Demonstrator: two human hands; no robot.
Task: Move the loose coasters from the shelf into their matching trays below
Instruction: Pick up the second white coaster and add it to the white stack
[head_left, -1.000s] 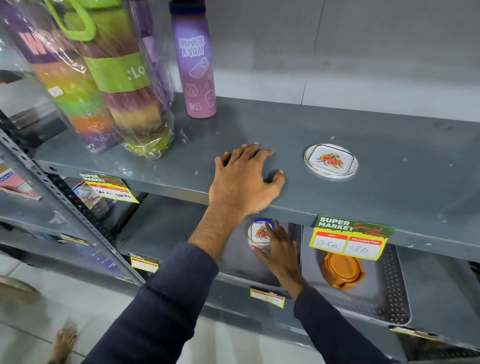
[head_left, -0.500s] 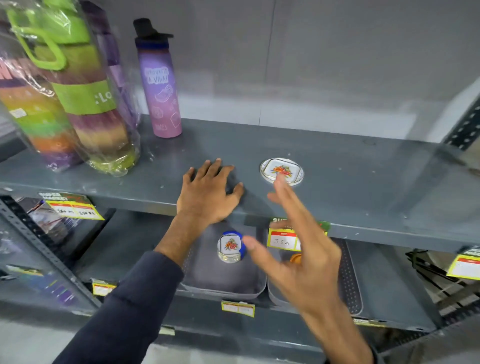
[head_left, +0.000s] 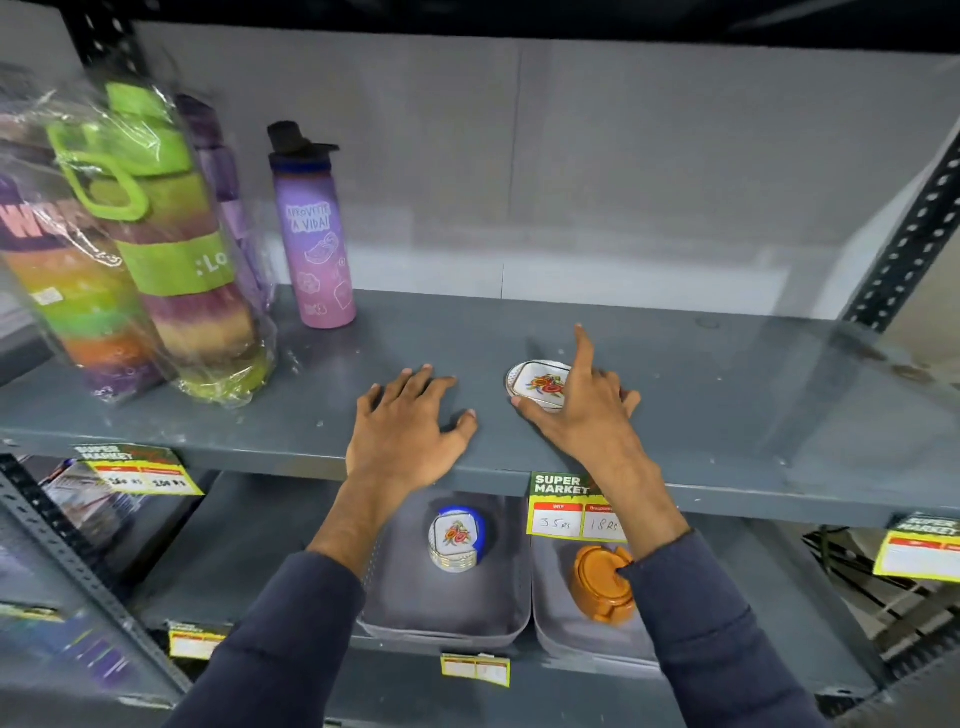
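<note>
The left hand (head_left: 410, 426) lies flat and palm-down on the grey metal shelf (head_left: 727, 395), fingers spread and holding nothing. The right hand (head_left: 582, 410) sits over the near edge of a loose coaster (head_left: 537, 384), thumb against its near-left rim, index finger raised and pointing away, the other fingers curled down at its right side; whether they actually grip the coaster cannot be told, as the hand hides that edge. The coaster is a white, glossy, rounded piece with a patterned rim and a red-orange flower print, lying flat on the shelf just right of the left hand. Below, two grey perforated trays stand side by side: the left tray (head_left: 405, 597) holds a stack of matching floral coasters (head_left: 454, 543) in a blue holder, and the right tray (head_left: 550, 608) holds an orange round coaster set (head_left: 597, 587), partly covered by the dark sleeve (head_left: 701, 623). A yellow-green price tag (head_left: 566, 506) hangs from the shelf lip. At the back left stands a matte purple bottle (head_left: 314, 249), beside rainbow-striped bottles in crinkled clear wrap (head_left: 171, 260), cut off by the frame's left edge.
</note>
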